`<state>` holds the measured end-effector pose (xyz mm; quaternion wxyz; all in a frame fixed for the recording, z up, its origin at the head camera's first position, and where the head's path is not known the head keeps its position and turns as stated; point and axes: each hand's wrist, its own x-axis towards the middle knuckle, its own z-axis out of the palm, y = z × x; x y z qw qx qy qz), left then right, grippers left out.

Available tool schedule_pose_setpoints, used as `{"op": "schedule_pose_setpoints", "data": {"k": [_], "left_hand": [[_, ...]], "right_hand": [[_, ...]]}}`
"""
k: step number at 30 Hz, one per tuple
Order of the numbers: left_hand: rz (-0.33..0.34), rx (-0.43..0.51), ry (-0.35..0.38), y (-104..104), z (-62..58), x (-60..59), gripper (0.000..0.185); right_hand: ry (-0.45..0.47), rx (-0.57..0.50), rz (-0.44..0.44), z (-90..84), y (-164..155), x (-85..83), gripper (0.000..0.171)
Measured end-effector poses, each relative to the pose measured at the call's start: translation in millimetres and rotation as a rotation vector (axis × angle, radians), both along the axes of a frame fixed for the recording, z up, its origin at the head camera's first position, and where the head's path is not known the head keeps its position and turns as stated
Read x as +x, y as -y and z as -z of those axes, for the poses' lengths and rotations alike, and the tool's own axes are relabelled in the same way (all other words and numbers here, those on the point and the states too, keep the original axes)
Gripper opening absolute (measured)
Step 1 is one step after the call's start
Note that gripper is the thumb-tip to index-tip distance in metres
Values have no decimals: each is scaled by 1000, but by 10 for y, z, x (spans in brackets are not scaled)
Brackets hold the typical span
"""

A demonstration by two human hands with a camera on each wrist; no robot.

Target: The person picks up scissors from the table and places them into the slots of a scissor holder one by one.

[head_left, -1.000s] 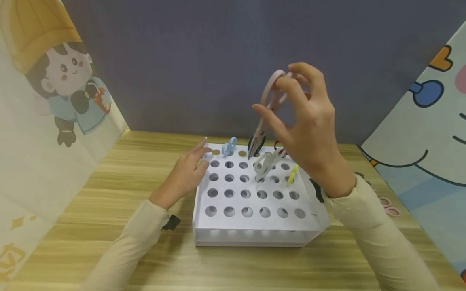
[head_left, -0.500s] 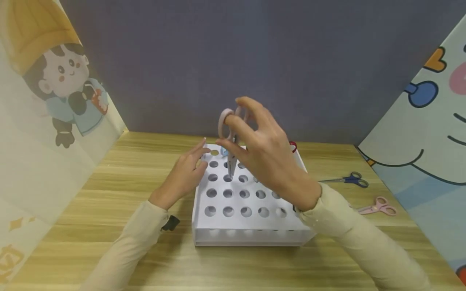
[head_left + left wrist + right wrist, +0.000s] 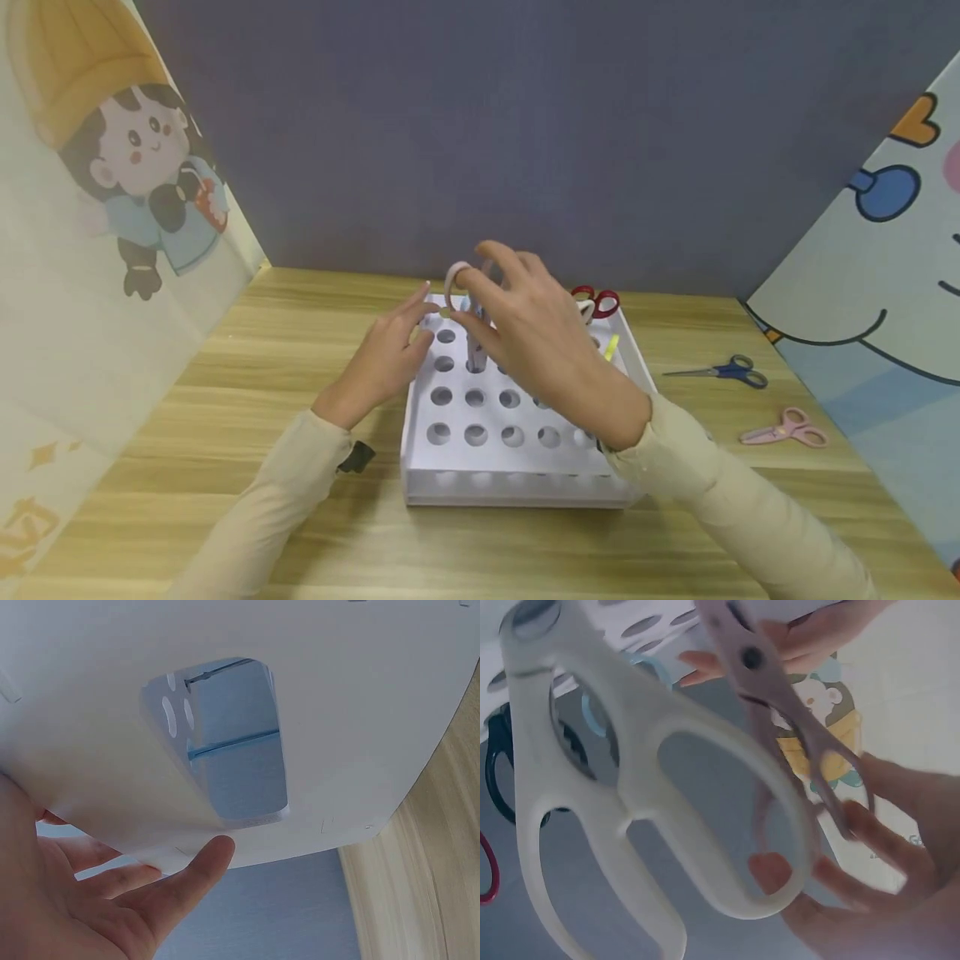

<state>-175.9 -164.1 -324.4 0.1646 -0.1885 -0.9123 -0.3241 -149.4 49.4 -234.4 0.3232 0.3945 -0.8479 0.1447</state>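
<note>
A white box (image 3: 517, 487) with a grid of round holes in its top stands mid-table. My right hand (image 3: 525, 329) pinches the handle of pale pink scissors (image 3: 459, 283), whose blades stand in a hole near the box's left back. The right wrist view shows those pink scissors (image 3: 795, 720) held by my fingertips (image 3: 877, 847), beside white scissors (image 3: 630, 787). My left hand (image 3: 390, 354) rests with straight fingers on the box's left side; the left wrist view shows its fingers (image 3: 180, 881) under the white box wall (image 3: 337, 690). Red-handled scissors (image 3: 596, 300) stand in a back hole.
Blue-handled scissors (image 3: 723, 369) and pink scissors (image 3: 787, 427) lie on the wooden table (image 3: 225, 400) to the right of the box. A yellow item (image 3: 611, 347) sticks up near the box's right edge. Cartoon panels stand at both sides, with a grey wall behind.
My right hand has carried the pale pink scissors left and down, from high above the box until the blades stand in a hole. The left hand has stayed on the box.
</note>
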Motion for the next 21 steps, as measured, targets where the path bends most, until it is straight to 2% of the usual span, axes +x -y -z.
{"op": "schedule_pose_setpoints", "data": {"k": [4,7,15,18,21], "left_hand": [[1,-2,-7,-12,-6,-2,37],[-1,-2,-4,-13,0,-5,38],[-6,-11,-5,-19,-5,-10,38],[-6,-10,2,-9,3,-14,38],[0,-5,1,-10,8,-10,38]], "right_hand": [[26,194,74,67,-32,57,37],[-5,280,98,114,-60,80,42],[-145,243,22,222,-134,71,32],[-143,230,13,256,-149,71,33],[-103,213,-6,284,-181,96,34]]}}
